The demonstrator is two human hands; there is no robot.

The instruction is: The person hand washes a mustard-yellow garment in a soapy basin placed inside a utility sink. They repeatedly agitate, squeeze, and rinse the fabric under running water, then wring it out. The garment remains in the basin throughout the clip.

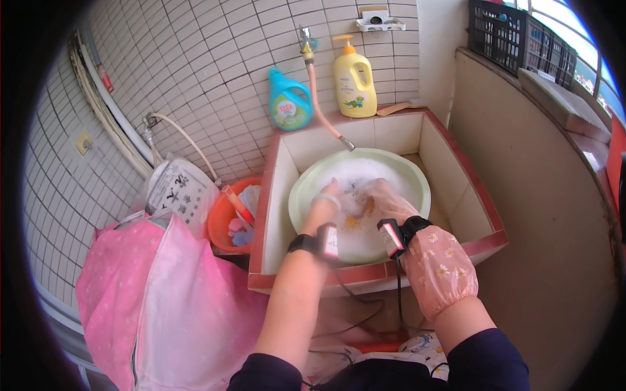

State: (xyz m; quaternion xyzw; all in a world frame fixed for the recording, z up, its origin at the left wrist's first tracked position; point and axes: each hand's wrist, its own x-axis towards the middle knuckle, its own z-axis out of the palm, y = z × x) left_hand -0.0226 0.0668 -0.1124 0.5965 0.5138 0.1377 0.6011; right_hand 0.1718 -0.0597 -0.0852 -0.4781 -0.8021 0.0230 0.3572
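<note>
My left hand is in a pale green basin of foamy water, its fingers hidden by suds. My right hand is blurred at the basin’s right side, fingers in the water near a yellowish-brown shape too unclear to name. Whether either hand grips anything cannot be made out. The basin sits in a tiled sink with a red rim. Both wrists carry small strapped devices with cables; a pink flowered sleeve cover is on my right forearm.
A hose hangs over the basin between blue and yellow bottles on the rear rim. An orange bucket and a large pink cover are at left. A wall with black crates on top borders the right.
</note>
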